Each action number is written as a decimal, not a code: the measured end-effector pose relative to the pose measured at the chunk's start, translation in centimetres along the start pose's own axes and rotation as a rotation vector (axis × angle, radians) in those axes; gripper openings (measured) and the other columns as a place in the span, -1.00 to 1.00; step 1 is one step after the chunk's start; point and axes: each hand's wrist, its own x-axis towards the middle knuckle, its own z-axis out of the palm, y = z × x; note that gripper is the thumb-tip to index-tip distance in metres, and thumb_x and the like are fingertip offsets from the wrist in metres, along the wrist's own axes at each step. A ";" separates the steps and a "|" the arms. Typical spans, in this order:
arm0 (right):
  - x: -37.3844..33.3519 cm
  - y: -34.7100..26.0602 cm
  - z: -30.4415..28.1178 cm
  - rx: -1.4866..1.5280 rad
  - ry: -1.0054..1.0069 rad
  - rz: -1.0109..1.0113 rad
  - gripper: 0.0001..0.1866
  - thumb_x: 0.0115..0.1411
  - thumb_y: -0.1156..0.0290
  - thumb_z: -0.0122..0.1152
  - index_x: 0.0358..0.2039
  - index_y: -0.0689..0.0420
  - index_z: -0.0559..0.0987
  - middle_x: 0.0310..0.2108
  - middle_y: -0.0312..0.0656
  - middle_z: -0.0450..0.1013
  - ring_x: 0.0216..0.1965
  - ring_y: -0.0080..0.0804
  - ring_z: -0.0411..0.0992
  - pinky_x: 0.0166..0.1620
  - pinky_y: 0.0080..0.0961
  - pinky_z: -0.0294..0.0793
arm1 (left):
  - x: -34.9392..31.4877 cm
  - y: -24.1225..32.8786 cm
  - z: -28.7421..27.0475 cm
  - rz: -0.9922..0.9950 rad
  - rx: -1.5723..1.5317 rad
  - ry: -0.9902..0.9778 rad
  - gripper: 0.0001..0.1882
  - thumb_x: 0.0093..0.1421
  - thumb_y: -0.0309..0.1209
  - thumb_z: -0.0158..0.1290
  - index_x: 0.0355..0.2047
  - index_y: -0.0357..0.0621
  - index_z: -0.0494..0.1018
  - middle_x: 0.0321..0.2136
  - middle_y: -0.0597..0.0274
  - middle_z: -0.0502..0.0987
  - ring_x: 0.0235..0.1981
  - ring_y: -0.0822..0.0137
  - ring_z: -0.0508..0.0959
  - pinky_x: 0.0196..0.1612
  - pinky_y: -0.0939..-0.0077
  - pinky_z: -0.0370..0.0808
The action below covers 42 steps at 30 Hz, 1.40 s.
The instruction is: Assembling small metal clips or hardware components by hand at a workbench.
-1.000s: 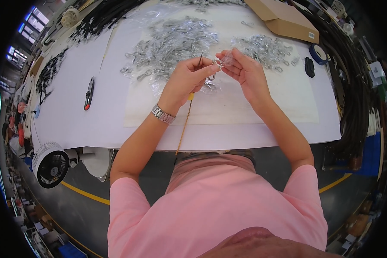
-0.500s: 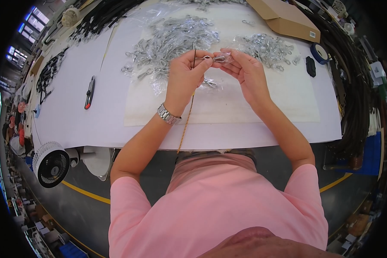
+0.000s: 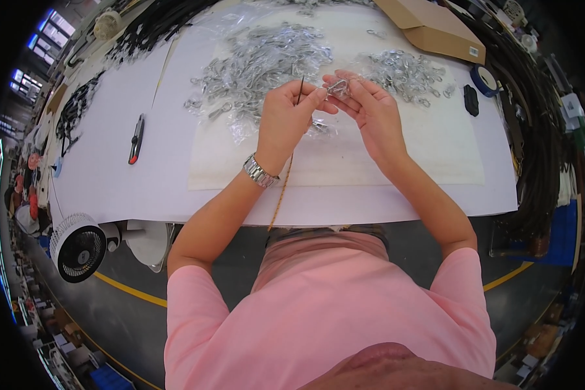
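Note:
A small silvery metal clip (image 3: pixel 338 86), with clear plastic film around it, is in the fingers of my right hand (image 3: pixel 375 107). My left hand (image 3: pixel 292 110) meets it from the other side, thumb and finger pinched close to the clip. A thin dark stick-like piece (image 3: pixel 301 90) stands up from between the left fingers. Below that hand a thin orange-and-dark cord (image 3: pixel 282 192) runs down to the table's near edge; whether it joins the dark piece is hidden. Behind the left hand spreads a large heap of bagged metal clips (image 3: pixel 266 55).
A smaller heap of clips (image 3: pixel 406 75) lies to the right. Beyond it are a cardboard box (image 3: pixel 429 32), a blue tape roll (image 3: pixel 484 80) and a black object (image 3: pixel 470 101). A utility knife (image 3: pixel 136 139) lies at left, black straps (image 3: pixel 146 32) farther back, a fan (image 3: pixel 79 250) below.
My left hand has turned slightly, tilting the dark piece to the right. The clip has shifted and now sits angled in the right fingers. The right hand has barely moved.

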 end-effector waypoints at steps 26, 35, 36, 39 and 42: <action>0.5 -1.4 -1.1 -0.049 -0.416 0.487 -0.64 0.47 0.19 0.12 -0.08 0.29 0.60 -0.33 -0.24 0.55 -0.51 -0.67 0.29 -0.40 -0.63 0.36 | 1.3 1.4 -2.9 -0.076 -0.070 -0.308 -0.79 0.34 -0.35 0.17 -0.29 -0.29 0.59 -0.54 0.40 0.53 -0.63 0.69 0.33 -0.58 0.74 0.22; 0.2 -1.9 -0.6 -0.374 -0.389 0.341 -0.63 0.47 0.21 0.10 -0.10 0.29 0.64 -0.44 -0.33 0.47 -0.59 -0.71 0.23 -0.51 -0.66 0.26 | 1.0 1.0 -2.3 0.001 0.046 -0.185 -0.83 0.26 -0.41 0.22 -0.34 -0.30 0.56 -0.53 0.30 0.58 -0.55 0.63 0.45 -0.50 0.70 0.36; 0.3 -2.1 -0.5 -0.343 -0.396 0.355 -0.64 0.47 0.23 0.09 -0.12 0.30 0.66 -0.46 -0.34 0.47 -0.61 -0.71 0.22 -0.53 -0.66 0.24 | 1.2 0.8 -2.7 -0.043 -0.073 -0.219 -0.83 0.26 -0.40 0.23 -0.32 -0.28 0.56 -0.52 0.30 0.58 -0.58 0.65 0.40 -0.55 0.72 0.28; -0.2 -2.2 0.1 -0.441 -0.344 0.251 -0.69 0.44 0.27 0.11 -0.16 0.24 0.69 -0.51 -0.36 0.46 -0.62 -0.71 0.22 -0.54 -0.64 0.23 | 1.2 0.4 -2.9 -0.091 -0.235 -0.260 -0.84 0.28 -0.37 0.22 -0.29 -0.23 0.57 -0.51 0.31 0.58 -0.63 0.68 0.30 -0.63 0.74 0.14; -0.4 -2.2 0.2 -0.797 -0.239 0.071 -0.74 0.40 0.30 0.15 -0.16 0.21 0.70 -0.54 -0.31 0.45 -0.62 -0.63 0.26 -0.51 -0.58 0.28 | 1.7 0.0 -3.6 -0.155 -0.342 -0.208 -0.84 0.35 -0.35 0.14 -0.26 -0.20 0.58 -0.49 0.33 0.58 -0.63 0.67 0.28 -0.62 0.73 0.13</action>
